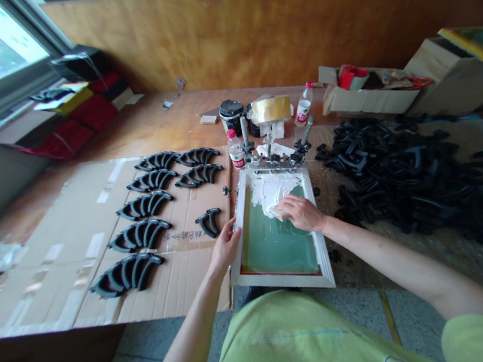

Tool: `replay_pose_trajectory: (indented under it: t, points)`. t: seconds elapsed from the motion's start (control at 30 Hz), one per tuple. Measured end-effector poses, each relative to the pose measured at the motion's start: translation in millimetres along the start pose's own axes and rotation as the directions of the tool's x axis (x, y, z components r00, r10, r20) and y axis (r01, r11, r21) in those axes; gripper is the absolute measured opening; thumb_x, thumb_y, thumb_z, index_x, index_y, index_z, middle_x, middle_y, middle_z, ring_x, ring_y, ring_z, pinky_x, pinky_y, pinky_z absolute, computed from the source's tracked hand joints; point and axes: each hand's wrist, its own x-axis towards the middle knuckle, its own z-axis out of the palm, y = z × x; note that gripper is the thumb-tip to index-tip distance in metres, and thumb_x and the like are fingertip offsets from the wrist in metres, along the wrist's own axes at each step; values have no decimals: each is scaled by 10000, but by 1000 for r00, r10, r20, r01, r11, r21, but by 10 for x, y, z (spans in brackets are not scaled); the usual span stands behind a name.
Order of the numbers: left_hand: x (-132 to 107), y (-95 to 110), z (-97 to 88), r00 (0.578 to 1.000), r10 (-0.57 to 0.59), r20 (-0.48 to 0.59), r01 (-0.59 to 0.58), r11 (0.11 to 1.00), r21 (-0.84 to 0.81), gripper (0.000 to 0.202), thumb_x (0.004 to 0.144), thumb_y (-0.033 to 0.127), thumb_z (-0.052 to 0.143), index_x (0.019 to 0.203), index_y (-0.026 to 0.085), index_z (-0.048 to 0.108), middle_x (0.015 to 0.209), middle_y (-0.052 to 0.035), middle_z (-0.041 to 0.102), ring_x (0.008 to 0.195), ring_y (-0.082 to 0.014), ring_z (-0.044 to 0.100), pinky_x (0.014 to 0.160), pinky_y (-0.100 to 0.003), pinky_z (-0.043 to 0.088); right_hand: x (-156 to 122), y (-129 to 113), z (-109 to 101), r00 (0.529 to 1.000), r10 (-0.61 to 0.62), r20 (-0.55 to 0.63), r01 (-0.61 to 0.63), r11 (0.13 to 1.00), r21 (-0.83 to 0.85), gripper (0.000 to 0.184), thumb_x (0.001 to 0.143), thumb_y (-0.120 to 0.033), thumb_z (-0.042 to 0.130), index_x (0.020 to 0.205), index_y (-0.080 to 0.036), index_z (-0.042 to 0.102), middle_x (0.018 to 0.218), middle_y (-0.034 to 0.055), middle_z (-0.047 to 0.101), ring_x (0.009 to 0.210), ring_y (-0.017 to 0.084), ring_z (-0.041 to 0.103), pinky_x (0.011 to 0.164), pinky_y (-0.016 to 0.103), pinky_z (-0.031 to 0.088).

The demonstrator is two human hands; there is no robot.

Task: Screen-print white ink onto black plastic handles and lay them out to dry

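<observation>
A screen-printing frame (322,241) with a white rim and green mesh lies in front of me, its far end at a metal clamp (277,161). White ink (269,192) is smeared thickly over the mesh's far part. My right hand (303,213) is closed on a small pale scraper (279,211), smeared with white and set against the near side of the ink. The fingers partly cover the scraper. My left hand (227,245) grips the frame's left edge, its fingertips partly hidden. Left of the frame, curved black plastic parts (129,273) lie in neat rows.
A large heap of black parts (401,178) covers the right side. Behind the clamp stand two red-capped bottles (236,151), a dark tub (232,116) and a tape roll (271,109). An open cardboard box (365,102) sits back right; cardboard (52,229) covers the table's left.
</observation>
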Motion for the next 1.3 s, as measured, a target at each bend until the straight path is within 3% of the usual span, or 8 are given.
replay_pose_trajectory:
  t: [0.27,0.47,0.57,0.77,0.97,1.03,1.17,1.3]
  points:
    - [-295,744,-133,997,79,10,-79,996,-40,615,804,627,545,1264,220,588,765,-7,666,587,-138,579,503,-222,427,712,529,-588,902,407,-144,-414,910,-25,533,853,-300,634,1367,-340,498,1013,14,696,852,202,629,806,320,471]
    - [-160,1521,33,923,363,-124,-384,879,-283,566,827,665,467,1079,181,620,910,-52,679,791,-171,643,677,-275,526,-29,916,-606,652,713,-256,-709,694,126,289,917,-289,466,1073,-153,667,913,96,708,821,209,624,762,316,460]
    - [1,1689,143,902,399,-165,-432,833,-347,557,838,633,461,1128,171,576,895,-63,678,823,-179,654,662,-283,547,-290,720,-224,757,645,-104,-639,764,89,288,892,-340,542,1099,-171,651,940,85,698,876,216,606,794,333,457]
    - [-177,1027,552,997,10,76,20,925,-381,653,804,689,489,1192,165,528,1035,-143,696,784,-209,679,534,-278,546,-161,-126,215,878,469,-100,-477,876,-80,193,881,-341,597,1011,-241,698,937,81,644,996,252,528,890,401,417]
    - [-318,186,549,932,-270,243,342,879,-333,488,810,627,519,936,161,593,842,-110,712,684,-206,684,459,-244,484,-269,-489,208,988,143,-65,-138,987,84,206,928,-269,522,1046,-261,691,888,44,663,907,196,569,862,351,455]
    - [-136,6,170,953,-290,84,302,919,-254,486,815,626,484,834,152,589,736,-97,697,558,-168,633,437,-230,446,-473,-90,81,924,361,-128,-356,933,60,221,934,-250,492,1025,-243,694,943,60,674,937,203,584,859,358,468]
    - [302,-339,-748,903,-321,-286,358,930,87,565,840,628,329,623,157,553,545,-100,613,455,-163,534,436,-261,423,-988,1014,-221,526,821,-223,-850,514,-112,289,854,-191,545,1115,-137,656,1064,176,649,1052,283,578,898,404,453]
    - [504,-546,-1143,910,-256,-326,352,892,283,562,795,661,356,599,182,573,422,-97,521,439,-253,535,427,-337,408,-1222,1508,-302,463,886,-30,-864,443,-238,458,784,-123,561,1241,-146,595,1087,200,655,1035,307,606,861,411,465]
